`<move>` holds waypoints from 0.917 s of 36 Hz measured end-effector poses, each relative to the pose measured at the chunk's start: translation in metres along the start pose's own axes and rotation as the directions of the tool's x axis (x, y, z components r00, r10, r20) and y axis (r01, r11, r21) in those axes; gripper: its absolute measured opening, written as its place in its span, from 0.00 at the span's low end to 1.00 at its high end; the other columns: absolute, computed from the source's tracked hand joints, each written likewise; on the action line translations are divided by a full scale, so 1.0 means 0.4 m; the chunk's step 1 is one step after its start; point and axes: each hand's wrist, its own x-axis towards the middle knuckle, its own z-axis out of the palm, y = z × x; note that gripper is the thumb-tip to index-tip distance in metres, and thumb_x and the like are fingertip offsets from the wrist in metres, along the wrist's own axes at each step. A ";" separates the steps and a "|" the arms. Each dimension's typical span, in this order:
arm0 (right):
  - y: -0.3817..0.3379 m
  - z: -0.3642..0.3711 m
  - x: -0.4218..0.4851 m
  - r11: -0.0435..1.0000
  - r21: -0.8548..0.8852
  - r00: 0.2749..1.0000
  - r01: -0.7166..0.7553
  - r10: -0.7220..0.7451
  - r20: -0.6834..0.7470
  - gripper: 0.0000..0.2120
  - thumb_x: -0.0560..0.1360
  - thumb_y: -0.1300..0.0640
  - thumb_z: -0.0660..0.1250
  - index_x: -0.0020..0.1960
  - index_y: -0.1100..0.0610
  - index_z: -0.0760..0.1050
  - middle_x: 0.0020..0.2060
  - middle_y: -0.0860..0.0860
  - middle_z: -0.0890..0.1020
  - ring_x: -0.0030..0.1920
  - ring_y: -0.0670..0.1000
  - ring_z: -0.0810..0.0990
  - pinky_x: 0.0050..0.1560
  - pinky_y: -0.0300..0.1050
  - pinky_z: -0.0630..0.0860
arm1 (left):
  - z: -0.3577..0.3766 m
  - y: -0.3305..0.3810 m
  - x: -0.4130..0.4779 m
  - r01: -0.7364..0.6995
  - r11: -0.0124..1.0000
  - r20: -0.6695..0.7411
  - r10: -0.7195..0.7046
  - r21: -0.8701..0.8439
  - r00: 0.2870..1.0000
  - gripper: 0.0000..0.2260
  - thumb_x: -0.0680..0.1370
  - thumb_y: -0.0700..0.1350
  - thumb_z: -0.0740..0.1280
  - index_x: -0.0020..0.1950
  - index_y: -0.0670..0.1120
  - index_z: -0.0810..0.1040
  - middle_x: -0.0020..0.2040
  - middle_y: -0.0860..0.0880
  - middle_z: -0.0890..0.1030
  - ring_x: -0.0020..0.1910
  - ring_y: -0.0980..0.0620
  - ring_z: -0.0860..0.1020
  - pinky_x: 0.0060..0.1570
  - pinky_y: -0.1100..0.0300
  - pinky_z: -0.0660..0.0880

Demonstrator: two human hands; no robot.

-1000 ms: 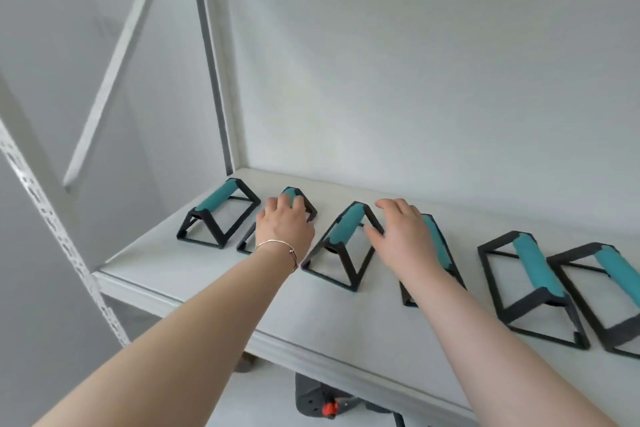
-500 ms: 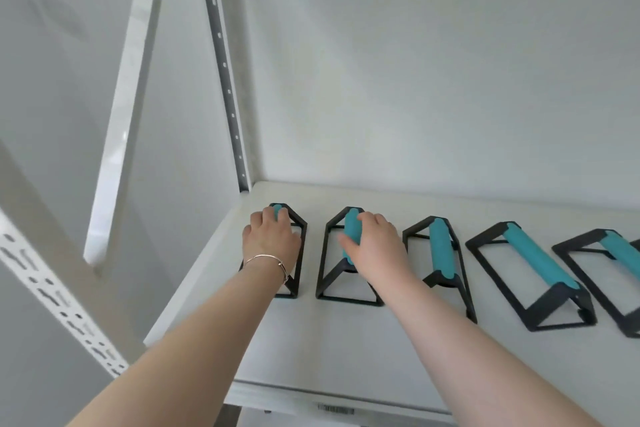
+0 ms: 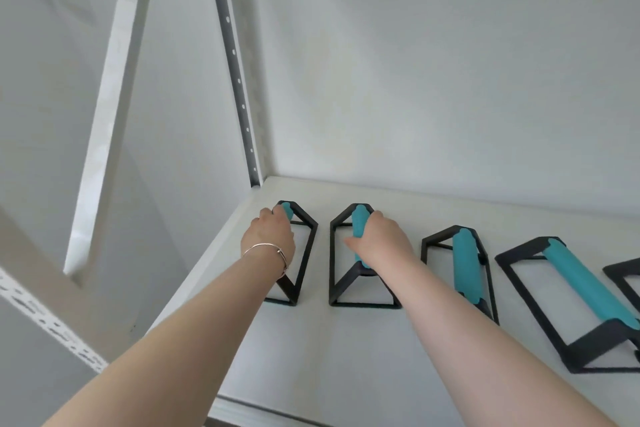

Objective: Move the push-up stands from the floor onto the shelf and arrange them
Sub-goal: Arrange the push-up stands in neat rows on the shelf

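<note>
left hand [image 3: 269,236] wraps the end stand [image 3: 298,253] beside the shelf [image 3: 311,357] edge; right hand [image 3: 379,243] grips the second stand [image 3: 358,222]. nudged leftward, the end one could tip off.

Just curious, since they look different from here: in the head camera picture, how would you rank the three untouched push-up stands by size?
1. Fourth stand, largest as seen.
2. Third stand.
3. Fifth stand, cut off by the frame edge, so unsure.
They look like one model; nearness and wide-angle stretch probably explain the difference.

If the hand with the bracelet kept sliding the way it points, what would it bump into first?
Probably the back wall. The left hand grips the first stand, pointing toward the shelf's back corner near the grey upright; depth is unclear.
</note>
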 end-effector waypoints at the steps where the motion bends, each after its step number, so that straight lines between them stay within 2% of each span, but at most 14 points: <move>1: 0.000 -0.005 0.010 1.000 -0.018 1.000 0.010 -0.009 0.011 0.15 0.73 0.51 0.66 0.51 0.59 0.67 0.32 0.49 0.70 0.31 0.52 0.74 0.28 0.42 0.65 | -0.003 -0.002 0.004 -0.006 1.000 0.006 0.006 0.010 1.000 0.15 0.80 0.47 0.62 0.64 0.42 0.66 0.57 0.44 0.72 0.54 0.44 0.75 0.45 0.55 0.71; 4: -0.001 -0.026 0.041 0.995 -0.090 0.997 0.051 -0.047 0.053 0.12 0.72 0.53 0.67 0.48 0.58 0.66 0.36 0.51 0.73 0.33 0.54 0.75 0.26 0.42 0.63 | -0.013 -0.011 0.019 -0.029 0.999 0.019 0.029 0.030 0.999 0.14 0.79 0.45 0.63 0.63 0.44 0.66 0.56 0.45 0.73 0.52 0.44 0.75 0.43 0.55 0.70; 7: -0.005 -0.045 0.080 0.971 -0.198 0.989 0.136 -0.121 0.084 0.08 0.73 0.56 0.65 0.47 0.58 0.68 0.40 0.54 0.76 0.41 0.56 0.76 0.32 0.42 0.66 | -0.028 -0.031 0.049 -0.079 0.997 0.041 0.078 0.024 0.996 0.15 0.77 0.42 0.63 0.63 0.46 0.67 0.54 0.47 0.75 0.51 0.45 0.75 0.45 0.53 0.73; 11: -0.011 -0.055 0.154 0.927 -0.307 0.974 0.216 -0.183 0.132 0.10 0.73 0.56 0.66 0.52 0.59 0.75 0.47 0.54 0.81 0.43 0.56 0.78 0.39 0.43 0.71 | -0.055 -0.053 0.103 -0.134 0.991 0.089 0.133 -0.003 0.987 0.17 0.76 0.40 0.64 0.64 0.48 0.69 0.52 0.48 0.78 0.49 0.45 0.77 0.47 0.53 0.75; 15: -0.020 -0.081 0.221 0.884 -0.373 0.957 0.283 -0.231 0.178 0.15 0.73 0.57 0.66 0.59 0.57 0.76 0.53 0.54 0.81 0.51 0.55 0.79 0.48 0.46 0.76 | -0.061 -0.064 0.160 -0.213 0.976 0.098 0.216 -0.034 0.971 0.16 0.76 0.40 0.63 0.63 0.51 0.72 0.53 0.49 0.79 0.51 0.46 0.76 0.51 0.53 0.75; 17: -0.023 -0.101 0.250 0.867 -0.386 0.946 0.315 -0.255 0.201 0.18 0.73 0.58 0.66 0.63 0.54 0.75 0.56 0.54 0.80 0.55 0.55 0.78 0.52 0.47 0.76 | -0.062 -0.069 0.196 -0.260 0.963 0.095 0.265 -0.067 0.959 0.18 0.76 0.40 0.65 0.64 0.53 0.73 0.55 0.50 0.79 0.54 0.47 0.75 0.54 0.54 0.73; 22: -0.004 -0.147 0.310 0.844 -0.396 0.927 0.362 -0.283 0.246 0.23 0.73 0.60 0.67 0.67 0.50 0.72 0.61 0.52 0.78 0.60 0.54 0.75 0.56 0.45 0.72 | -0.068 -0.063 0.279 -0.360 0.928 0.144 0.371 -0.098 0.917 0.21 0.75 0.41 0.67 0.67 0.55 0.72 0.61 0.52 0.77 0.60 0.48 0.73 0.61 0.53 0.70; 25: 0.016 -0.166 0.338 0.850 -0.374 0.920 0.371 -0.281 0.273 0.23 0.73 0.60 0.68 0.68 0.51 0.72 0.62 0.51 0.78 0.61 0.53 0.75 0.60 0.45 0.71 | -0.063 -0.061 0.318 -0.369 0.912 0.128 0.393 -0.179 0.910 0.21 0.75 0.40 0.68 0.67 0.54 0.74 0.61 0.52 0.78 0.60 0.48 0.74 0.61 0.57 0.70; 28: 0.037 -0.175 0.359 0.873 -0.340 0.924 0.349 -0.262 0.278 0.22 0.73 0.59 0.69 0.67 0.52 0.73 0.62 0.50 0.78 0.61 0.51 0.75 0.62 0.46 0.72 | -0.055 -0.062 0.354 -0.356 0.902 0.131 0.395 -0.245 0.909 0.22 0.74 0.40 0.70 0.67 0.54 0.75 0.60 0.52 0.79 0.58 0.50 0.74 0.56 0.64 0.66; 33: 0.064 -0.181 0.388 0.892 -0.325 0.938 0.314 -0.239 0.251 0.22 0.74 0.58 0.69 0.67 0.53 0.73 0.62 0.51 0.78 0.61 0.51 0.75 0.63 0.46 0.71 | -0.047 -0.065 0.410 -0.331 0.885 0.159 0.397 -0.327 0.904 0.22 0.74 0.41 0.71 0.65 0.56 0.76 0.59 0.53 0.79 0.51 0.55 0.73 0.55 0.65 0.66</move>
